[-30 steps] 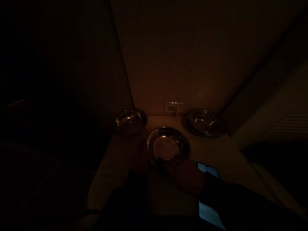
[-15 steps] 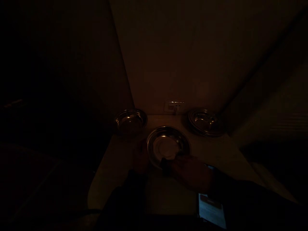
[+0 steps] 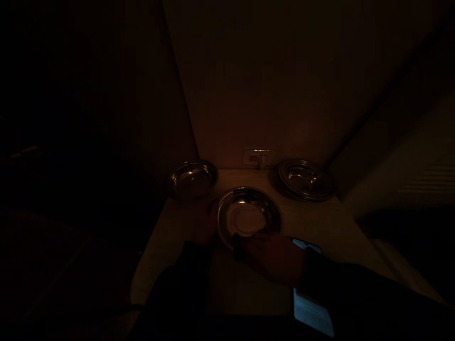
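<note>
1. Left dish [image 3: 192, 179], at ten o'clock from the middle dish [image 3: 248, 215]: it sits by the back left corner of the tabletop [image 3: 249, 296], so a stray knock could tip it over the edge. Round, shiny metal with a flared rim.

2. Left hand [image 3: 206, 226], at nine o'clock, beside the middle dish's rim. Deep shadow hides its fingers; I cannot tell whether it grips. A loose hold here could let the dish skid or spin under a push.

3. Middle dish, at the centre, in front of the person. Its smooth metal would probably slide easily on the pale tabletop, which looks flat and smooth. Stepped rim, shallow wall, round flat base catching a dull coppery glow.

4. Right hand [image 3: 275, 257], at five o'clock, fingers over the near rim. A dark patch [image 3: 241, 245] by them may be something held or merely shadow; I cannot tell. Pressing on the rim alone could tilt the dish.

5. Stack of dishes [image 3: 304, 180], at two o'clock: nested metal rims, liable to clatter if bumped.

6. Phone [image 3: 313, 315], between four and five o'clock: flat, glossy, lit, partly under the right sleeve [image 3: 337, 286], which could drag it.
</note>
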The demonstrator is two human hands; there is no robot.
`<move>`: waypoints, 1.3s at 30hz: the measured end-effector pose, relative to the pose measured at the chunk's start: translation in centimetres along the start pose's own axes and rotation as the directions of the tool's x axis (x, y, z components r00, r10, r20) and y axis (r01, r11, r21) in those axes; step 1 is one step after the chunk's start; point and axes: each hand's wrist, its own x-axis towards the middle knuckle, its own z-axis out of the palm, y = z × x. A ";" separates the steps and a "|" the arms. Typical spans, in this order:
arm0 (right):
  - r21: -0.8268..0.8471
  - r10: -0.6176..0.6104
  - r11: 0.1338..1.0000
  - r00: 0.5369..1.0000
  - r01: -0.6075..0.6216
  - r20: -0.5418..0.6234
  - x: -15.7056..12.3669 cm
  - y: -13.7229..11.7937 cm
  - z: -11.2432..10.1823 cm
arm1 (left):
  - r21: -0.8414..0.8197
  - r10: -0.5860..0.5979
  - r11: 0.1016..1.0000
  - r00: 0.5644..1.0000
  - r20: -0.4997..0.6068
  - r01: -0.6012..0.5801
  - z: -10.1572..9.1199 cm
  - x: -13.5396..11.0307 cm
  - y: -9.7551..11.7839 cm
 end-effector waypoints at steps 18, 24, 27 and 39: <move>-0.052 0.085 0.995 0.996 -0.085 -0.005 2.2 -2.2 0.3 | 0.057 0.047 0.997 0.992 0.119 -0.055 -0.3 1.8 -0.1; -0.107 -0.049 0.993 0.997 0.041 -0.068 -1.0 0.2 0.8 | 0.077 0.042 0.996 0.990 0.138 -0.053 -0.5 2.5 -0.4; -0.144 -0.055 0.988 0.997 0.047 -0.051 -1.6 0.8 0.8 | 0.028 -0.030 0.999 0.998 0.055 0.028 -0.3 1.6 -0.2; -0.138 0.093 0.985 0.995 -0.099 -0.047 2.2 -1.8 0.9 | -0.026 -0.084 0.996 0.985 -0.150 0.081 1.2 -4.7 -1.3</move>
